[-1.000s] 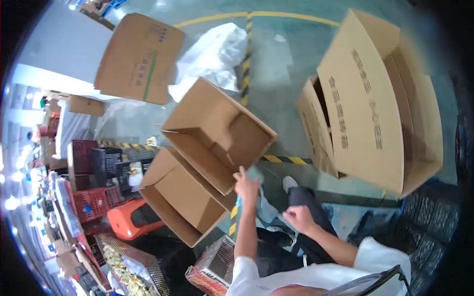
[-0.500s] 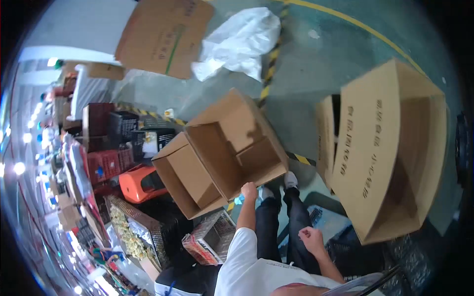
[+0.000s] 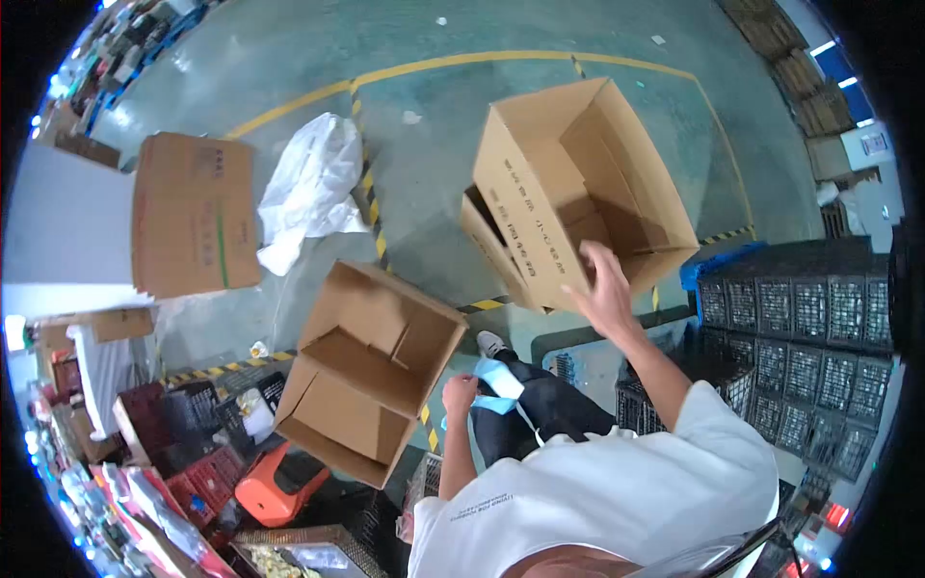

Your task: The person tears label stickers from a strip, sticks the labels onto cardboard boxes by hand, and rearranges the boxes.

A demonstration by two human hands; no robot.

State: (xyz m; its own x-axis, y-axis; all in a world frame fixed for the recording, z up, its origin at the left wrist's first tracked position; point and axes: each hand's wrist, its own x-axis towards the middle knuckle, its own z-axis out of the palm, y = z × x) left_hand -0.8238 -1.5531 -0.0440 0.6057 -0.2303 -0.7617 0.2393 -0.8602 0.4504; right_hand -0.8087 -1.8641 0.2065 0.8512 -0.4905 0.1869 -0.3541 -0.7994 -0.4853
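My right hand (image 3: 605, 294) is at the near rim of a large open cardboard box (image 3: 525, 207) with printed characters. Its thumb and fingers are spread apart on either side of that rim; whether they press on it I cannot tell. My left hand (image 3: 460, 394) is closed in front of my legs, beside a second open cardboard box (image 3: 424, 332). A light-blue and white sheet-like thing (image 3: 498, 379) lies against its fingers and seems held there; its kind is unclear. An inner panel divides the second box into two compartments.
A flat brown carton stack (image 3: 193, 217) and a crumpled white plastic sheet (image 3: 313, 188) lie at the left. Black crates (image 3: 795, 308) stand stacked at the right. An orange stool-like object (image 3: 279, 486) is at lower left. Yellow tape (image 3: 462, 62) marks the floor.
The view has swung to the right. My right hand has gone from beside my leg to the printed box's rim. The left hand stays closed, near the blue and white thing.
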